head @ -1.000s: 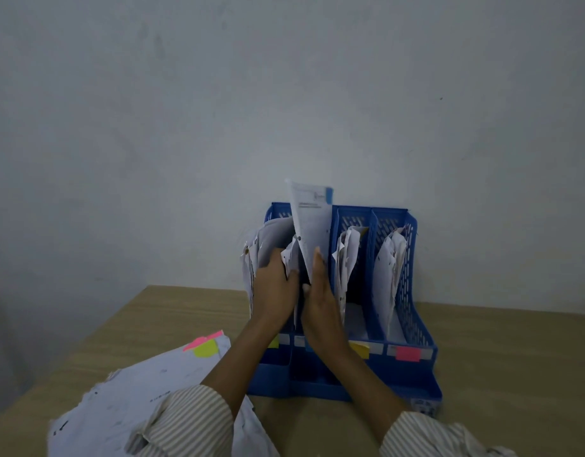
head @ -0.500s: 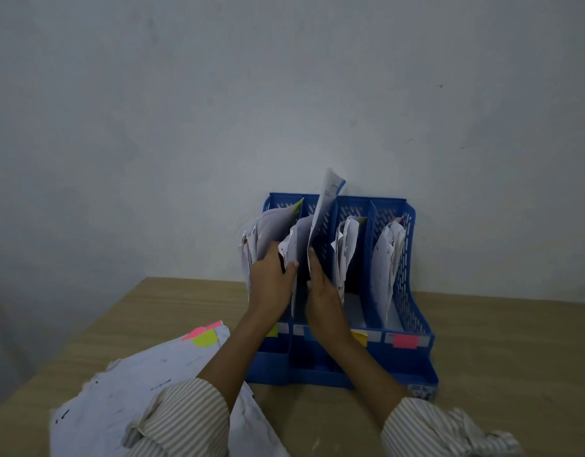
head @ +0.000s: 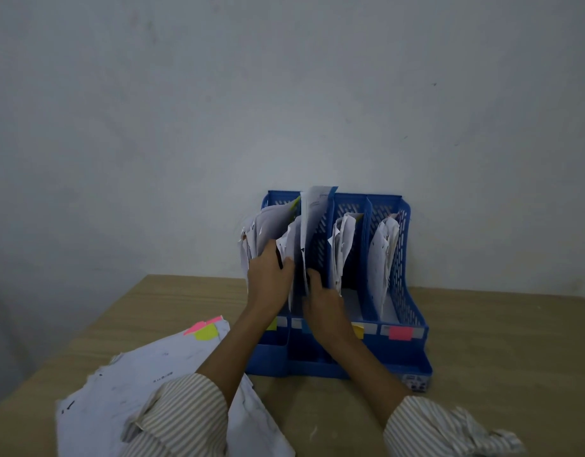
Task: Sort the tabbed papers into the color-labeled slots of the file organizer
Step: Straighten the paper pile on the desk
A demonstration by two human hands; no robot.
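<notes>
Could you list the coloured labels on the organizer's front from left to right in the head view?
Yellow-green label → blue label, mostly hidden by the right hand → yellow label → pink label.

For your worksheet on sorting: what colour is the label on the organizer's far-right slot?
Pink, on the label at the slot's front; head view.

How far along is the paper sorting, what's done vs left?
Done: all four slots of the blue file organizer already hold papers. In hand: the right hand is seating a blue-tabbed sheet in the second slot from the left, while the left hand holds the neighbouring papers aside. Left: a loose stack with pink and yellow-green tabs lies on the table.
</notes>
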